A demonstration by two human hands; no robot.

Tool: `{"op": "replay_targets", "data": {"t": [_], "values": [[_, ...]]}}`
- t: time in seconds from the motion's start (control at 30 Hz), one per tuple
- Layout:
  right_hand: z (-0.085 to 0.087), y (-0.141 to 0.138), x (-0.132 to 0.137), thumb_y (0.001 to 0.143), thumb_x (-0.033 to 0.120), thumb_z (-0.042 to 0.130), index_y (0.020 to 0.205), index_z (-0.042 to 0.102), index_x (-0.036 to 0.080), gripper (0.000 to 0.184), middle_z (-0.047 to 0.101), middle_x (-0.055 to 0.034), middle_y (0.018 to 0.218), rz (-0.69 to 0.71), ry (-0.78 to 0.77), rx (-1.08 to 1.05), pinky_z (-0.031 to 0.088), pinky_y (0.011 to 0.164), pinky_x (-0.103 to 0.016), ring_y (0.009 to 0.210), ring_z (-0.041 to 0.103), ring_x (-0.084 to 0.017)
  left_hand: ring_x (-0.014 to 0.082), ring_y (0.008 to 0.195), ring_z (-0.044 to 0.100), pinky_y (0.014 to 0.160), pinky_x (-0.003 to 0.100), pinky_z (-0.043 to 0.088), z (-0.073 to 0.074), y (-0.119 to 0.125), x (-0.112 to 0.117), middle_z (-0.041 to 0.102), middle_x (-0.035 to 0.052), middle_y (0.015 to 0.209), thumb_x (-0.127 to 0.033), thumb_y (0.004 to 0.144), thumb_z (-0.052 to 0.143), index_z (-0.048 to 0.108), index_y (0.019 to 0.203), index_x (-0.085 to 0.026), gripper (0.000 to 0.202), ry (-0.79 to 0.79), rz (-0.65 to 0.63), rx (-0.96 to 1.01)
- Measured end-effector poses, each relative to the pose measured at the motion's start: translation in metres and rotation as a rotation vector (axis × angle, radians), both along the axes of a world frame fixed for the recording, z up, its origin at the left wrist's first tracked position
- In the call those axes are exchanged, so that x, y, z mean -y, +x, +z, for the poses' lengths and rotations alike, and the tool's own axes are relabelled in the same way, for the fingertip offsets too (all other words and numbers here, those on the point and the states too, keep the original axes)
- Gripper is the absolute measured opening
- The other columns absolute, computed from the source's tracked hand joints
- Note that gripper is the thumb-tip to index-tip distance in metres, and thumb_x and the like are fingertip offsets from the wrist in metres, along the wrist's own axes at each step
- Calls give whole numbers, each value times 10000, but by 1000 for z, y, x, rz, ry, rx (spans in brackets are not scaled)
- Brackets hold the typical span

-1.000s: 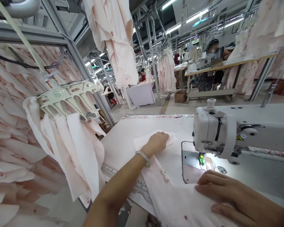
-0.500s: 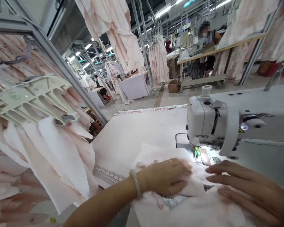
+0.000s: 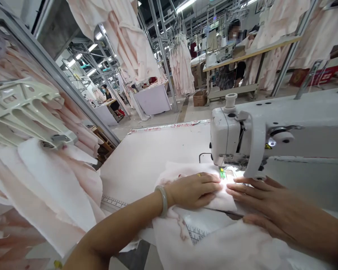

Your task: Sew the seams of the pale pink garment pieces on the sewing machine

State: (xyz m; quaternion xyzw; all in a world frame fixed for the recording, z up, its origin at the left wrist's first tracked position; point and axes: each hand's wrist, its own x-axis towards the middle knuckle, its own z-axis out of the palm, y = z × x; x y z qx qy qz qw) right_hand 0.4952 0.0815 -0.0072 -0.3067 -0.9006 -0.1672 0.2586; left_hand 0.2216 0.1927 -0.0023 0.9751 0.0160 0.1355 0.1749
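Pale pink fabric (image 3: 228, 240) is spread over the sewing table, partly under the needle area of a white sewing machine (image 3: 233, 131). My left hand (image 3: 195, 189), with a bangle at the wrist and a ring, lies flat on the fabric just left of the presser foot, fingers stretched out. On the right, my right hand (image 3: 266, 204) rests palm down on the cloth, its fingers extended toward the needle. A small green part (image 3: 222, 173) shows beside the lit needle area. The fabric under both palms is hidden.
At the left, pink cloth pieces (image 3: 56, 180) hang from a pale plastic clamp hanger (image 3: 28, 112). A measuring scale (image 3: 114, 201) runs along the front edge of the table (image 3: 157, 146). A co-worker (image 3: 233, 37) sits at another table behind, near hanging garments (image 3: 181, 67).
My right hand has come down from above the cloth onto it, close to the needle. My left hand has settled flat on the fabric. The camera view has shifted slightly.
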Motion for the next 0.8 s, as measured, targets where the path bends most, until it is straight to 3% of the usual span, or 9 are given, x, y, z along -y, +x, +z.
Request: {"op": "replay_targets", "data": {"t": [0.13, 0.3, 0.43, 0.6, 0.8], "values": [[-3, 3, -2, 1182, 523, 485, 1307, 759, 210, 435, 815, -49, 1332, -49, 51, 3, 524, 907, -458, 1061, 784, -249, 282, 1424, 653, 1258, 441, 534, -1, 4, -9, 708, 218, 1431, -199, 1130, 443, 661, 1364, -109, 333, -10, 8, 2], [1, 3, -2, 1207, 548, 425, 1353, 725, 243, 452, 826, -2, 1305, -64, 49, -40, 495, 987, -415, 1025, 793, -204, 287, 1401, 655, 1240, 447, 538, -2, 6, -15, 705, 220, 1397, -194, 1121, 453, 651, 1379, -117, 335, -3, -9, -5], [-4, 9, -2, 1186, 597, 462, 1414, 712, 291, 456, 808, 22, 1354, -78, -64, -57, 496, 1088, -399, 1081, 795, -206, 290, 1369, 665, 1217, 449, 552, -1, 6, -17, 710, 225, 1342, -208, 1129, 421, 647, 1374, -106, 348, 18, -27, 10], [-21, 20, -1, 1120, 668, 561, 1534, 677, 374, 521, 766, 2, 1440, -134, -296, -96, 450, 1247, -503, 1264, 748, -294, 283, 1340, 677, 1176, 434, 576, 2, 7, -18, 729, 210, 1255, -212, 1136, 395, 665, 1350, -100, 362, 49, -28, -16], [-28, 21, -2, 1140, 629, 547, 1561, 641, 333, 524, 817, -10, 1316, -162, -230, -110, 352, 1342, -562, 1229, 762, -301, 273, 1296, 696, 1135, 426, 588, 10, 9, -22, 746, 181, 1229, -234, 1145, 393, 680, 1355, -140, 368, 83, 22, -112]]}}
